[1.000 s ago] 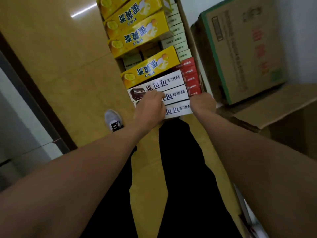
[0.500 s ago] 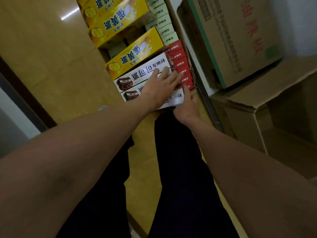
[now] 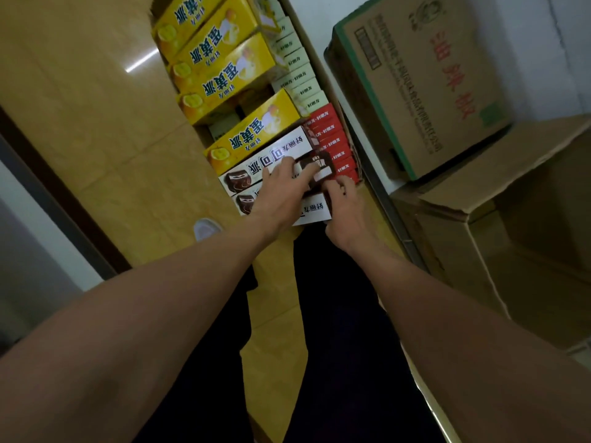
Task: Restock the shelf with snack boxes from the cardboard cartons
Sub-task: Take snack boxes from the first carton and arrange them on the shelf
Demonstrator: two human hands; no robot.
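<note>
Three white chocolate-pie snack boxes (image 3: 271,155) lie side by side at the near end of a long open carton (image 3: 311,43) on the floor. The middle one has its brown end (image 3: 319,169) raised a little above its neighbours. My left hand (image 3: 281,190) lies on top of this box with the fingers stretched along it. My right hand (image 3: 343,203) grips the raised end with curled fingers. Further back lie yellow snack boxes (image 3: 256,132), with red boxes (image 3: 332,142) and pale green boxes (image 3: 300,78) standing on edge along the right side.
A closed brown carton (image 3: 415,84) with red print sits to the right on an open cardboard carton (image 3: 511,219). A white wall is behind them. My dark trouser legs (image 3: 335,314) and a white shoe (image 3: 206,228) stand on the yellow tiled floor (image 3: 96,123).
The right end of the middle white box has lifted. My right hand moved from the front edge of the boxes to that end, while my left hand stayed on top.
</note>
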